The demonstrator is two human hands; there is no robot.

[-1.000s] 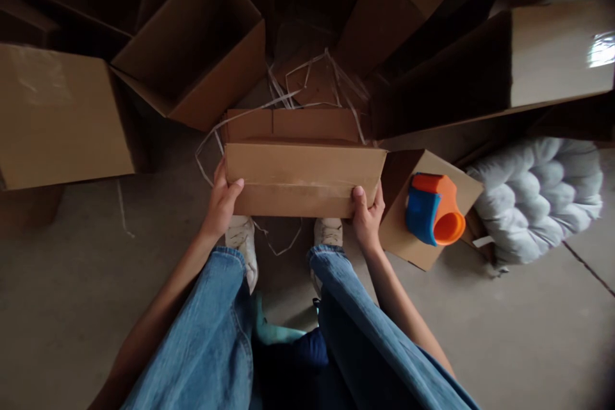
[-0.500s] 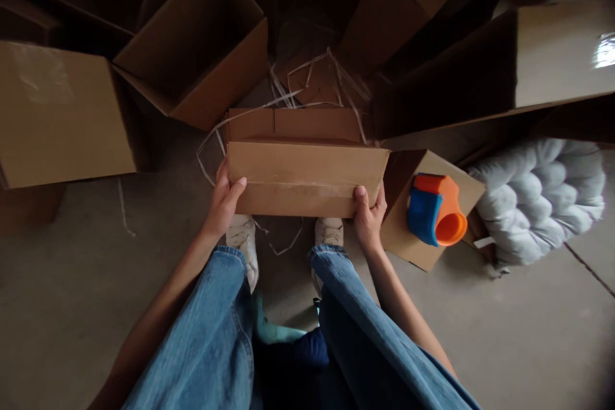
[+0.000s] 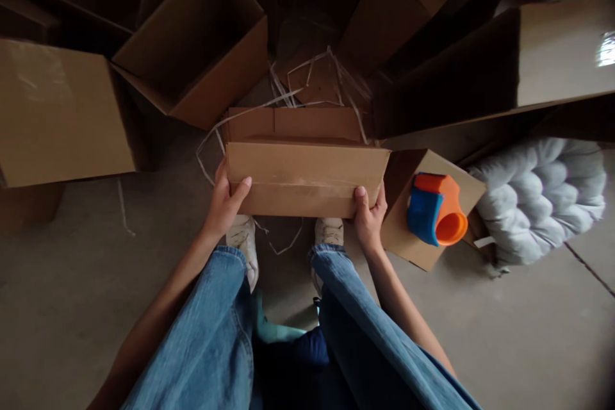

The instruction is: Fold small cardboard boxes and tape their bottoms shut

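You hold the cardboard box (image 3: 307,178) with your left hand (image 3: 223,200) and right hand (image 3: 369,214) clamped on its two ends. Its flaps are folded shut and a strip of clear tape seems to lie along the seam. The tape dispenser (image 3: 435,208) rests untouched on a flap just right of the box.

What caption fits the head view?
Both hands, left hand and right hand, grip a cardboard box beside a tape dispenser.

Dim warm light, dark shadowed top, glare upper right, edges warped

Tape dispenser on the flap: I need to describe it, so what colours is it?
Orange and blue tape dispenser, seen best in the head view.
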